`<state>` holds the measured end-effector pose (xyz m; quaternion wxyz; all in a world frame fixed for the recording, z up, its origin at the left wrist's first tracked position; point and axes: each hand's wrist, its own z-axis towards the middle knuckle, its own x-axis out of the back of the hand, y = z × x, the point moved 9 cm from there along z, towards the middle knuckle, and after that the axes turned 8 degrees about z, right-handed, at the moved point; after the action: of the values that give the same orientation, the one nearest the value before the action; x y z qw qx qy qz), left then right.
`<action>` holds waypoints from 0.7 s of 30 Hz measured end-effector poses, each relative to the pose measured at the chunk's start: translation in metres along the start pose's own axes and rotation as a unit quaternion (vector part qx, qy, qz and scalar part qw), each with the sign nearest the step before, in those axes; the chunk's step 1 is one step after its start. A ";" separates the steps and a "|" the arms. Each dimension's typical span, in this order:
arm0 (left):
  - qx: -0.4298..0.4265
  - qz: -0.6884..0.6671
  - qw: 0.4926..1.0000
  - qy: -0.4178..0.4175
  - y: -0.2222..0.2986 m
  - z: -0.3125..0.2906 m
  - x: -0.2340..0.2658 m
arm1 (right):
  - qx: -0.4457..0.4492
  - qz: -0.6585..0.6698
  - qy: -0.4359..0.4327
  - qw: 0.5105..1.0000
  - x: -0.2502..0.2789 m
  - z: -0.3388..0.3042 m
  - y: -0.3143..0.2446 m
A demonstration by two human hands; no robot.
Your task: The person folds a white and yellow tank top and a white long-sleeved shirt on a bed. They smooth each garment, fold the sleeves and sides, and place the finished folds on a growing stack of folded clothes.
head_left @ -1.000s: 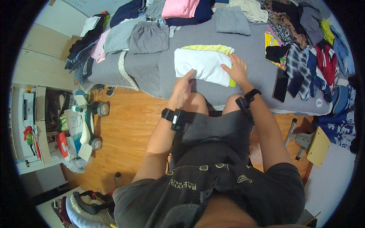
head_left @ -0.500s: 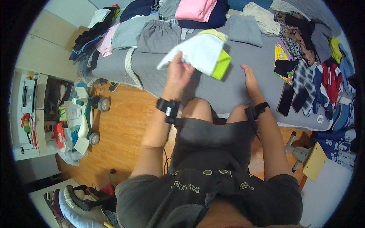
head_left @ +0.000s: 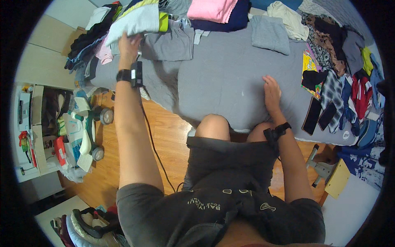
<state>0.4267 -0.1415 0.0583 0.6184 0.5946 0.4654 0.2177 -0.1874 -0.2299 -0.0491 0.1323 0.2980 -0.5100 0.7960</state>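
Observation:
At the far left of the bed, my left hand [head_left: 130,45] grips the near edge of a folded white garment [head_left: 138,20] with lime-green parts showing. The garment is over the clothes there, beside folded grey shorts [head_left: 170,43]; whether it rests on them I cannot tell. Part of a folded pale garment under it is hidden. My right hand [head_left: 272,94] holds nothing, its fingers loosely apart above the grey bed cover [head_left: 222,78], right of the middle.
A pink folded cloth [head_left: 212,10] tops a navy one at the back. Folded grey cloth [head_left: 270,35] lies right of it. Two phones [head_left: 312,115] and a checked garment [head_left: 331,94] lie at the right. A ride-on toy [head_left: 88,127] stands on the floor at left.
My left hand has carried the white garment from the middle of the bed to the far left clothes. My right hand stays over the bed, its fingers a little more bent.

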 end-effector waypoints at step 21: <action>-0.418 0.690 0.492 -0.327 -0.207 -0.341 -0.232 | -0.022 -0.065 -0.058 0.996 0.011 0.020 -0.010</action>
<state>-0.0257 -0.1917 -0.0146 0.5544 0.4265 -0.4747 0.5342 -0.1844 -0.2441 -0.0287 0.1607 0.3735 -0.5133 0.7557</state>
